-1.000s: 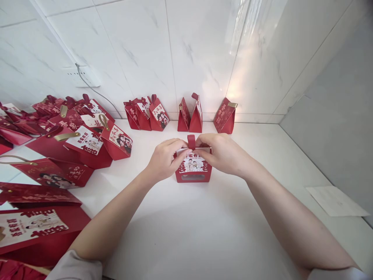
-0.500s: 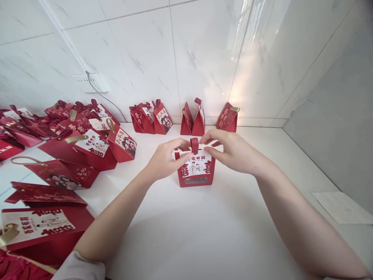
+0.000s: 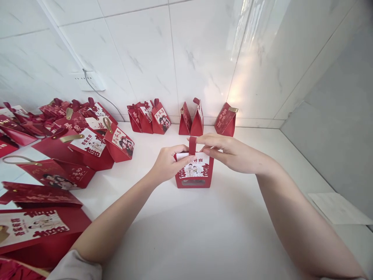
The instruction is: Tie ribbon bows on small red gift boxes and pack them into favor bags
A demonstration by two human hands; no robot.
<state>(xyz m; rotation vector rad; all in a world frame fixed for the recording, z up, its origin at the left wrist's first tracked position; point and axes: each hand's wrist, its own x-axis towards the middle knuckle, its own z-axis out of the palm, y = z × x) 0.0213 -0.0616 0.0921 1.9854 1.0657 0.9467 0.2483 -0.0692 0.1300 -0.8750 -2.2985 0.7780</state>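
Note:
A small red gift box (image 3: 194, 174) with a white picture label and a red loop handle (image 3: 192, 144) stands upright on the white counter (image 3: 186, 233). My left hand (image 3: 168, 163) pinches the box's top left edge, fingers closed on it. My right hand (image 3: 224, 151) reaches over from the right, with its fingers closed on the top of the box beside the handle.
Several finished red boxes (image 3: 151, 116) stand along the tiled back wall, with two more (image 3: 191, 118) and one (image 3: 225, 119) to the right. A heap of flat and folded red boxes (image 3: 64, 147) fills the left side. A white paper sheet (image 3: 338, 208) lies at the right edge.
My right hand went from open fingers above the handle to gripping the box top. The box stands a little taller and more square. My left hand kept its pinch.

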